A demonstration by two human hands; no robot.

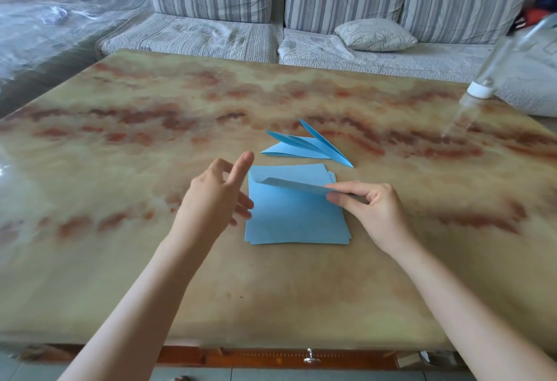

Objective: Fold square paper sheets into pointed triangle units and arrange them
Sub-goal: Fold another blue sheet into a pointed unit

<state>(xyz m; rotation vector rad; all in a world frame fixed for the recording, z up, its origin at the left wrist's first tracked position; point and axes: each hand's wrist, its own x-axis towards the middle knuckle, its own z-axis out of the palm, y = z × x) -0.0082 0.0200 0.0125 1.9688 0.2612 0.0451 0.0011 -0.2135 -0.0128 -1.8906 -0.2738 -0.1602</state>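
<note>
A stack of blue square paper sheets point(297, 218) lies on the marble-patterned table point(150, 260) in front of me. My right hand point(367, 205) pinches the right edge of the top sheet point(298, 185) between thumb and fingers and lifts it, so the sheet curls up off the stack. My left hand point(217, 196) hovers at the stack's left edge with its fingers loose and the index finger raised, holding nothing. Just behind the stack lie three folded blue pointed triangle units point(307, 147), fanned out with their tips meeting at the right.
A clear plastic bottle with a white cap point(482, 88) leans over the table's far right corner. A grey striped sofa point(331, 3) with a small cushion point(375, 34) stands behind the table. A drawer knob point(309, 356) shows at the table's near edge.
</note>
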